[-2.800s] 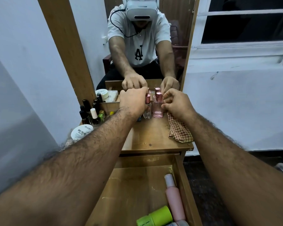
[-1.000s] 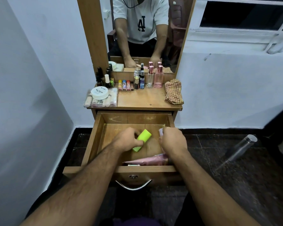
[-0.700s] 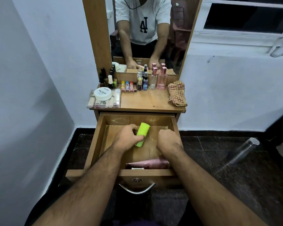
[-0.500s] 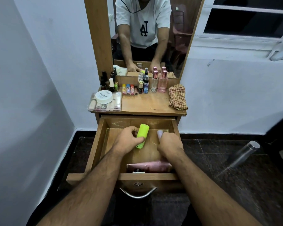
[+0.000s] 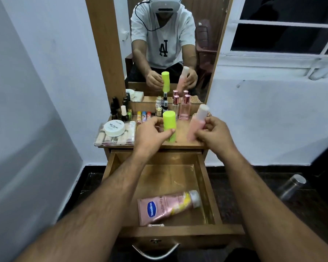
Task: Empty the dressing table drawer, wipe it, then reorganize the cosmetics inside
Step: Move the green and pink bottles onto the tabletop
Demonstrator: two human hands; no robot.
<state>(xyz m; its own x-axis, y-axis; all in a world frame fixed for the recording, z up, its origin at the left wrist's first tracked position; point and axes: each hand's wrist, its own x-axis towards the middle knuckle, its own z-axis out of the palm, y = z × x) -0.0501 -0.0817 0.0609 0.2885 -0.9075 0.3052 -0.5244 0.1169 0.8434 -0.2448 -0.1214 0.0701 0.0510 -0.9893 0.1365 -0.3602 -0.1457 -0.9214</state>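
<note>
Two bottles have come up out of the drawer.
The left hand [image 5: 151, 132] grips the lime-green plastic bottle [image 5: 169, 126] and the right hand [image 5: 213, 134] grips the pale pink bottle [image 5: 197, 122] over the wooden bench [image 5: 182, 138]; only the pink squeeze tube [image 5: 169, 207] is left in the open wooden drawer [image 5: 206, 178].

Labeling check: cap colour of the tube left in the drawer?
Silvery grey cap on the pink tube; head view.

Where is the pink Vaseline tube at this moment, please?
In the head view, the pink Vaseline tube lies on its side in the open drawer, near the front wall, its cap pointing right.
</note>
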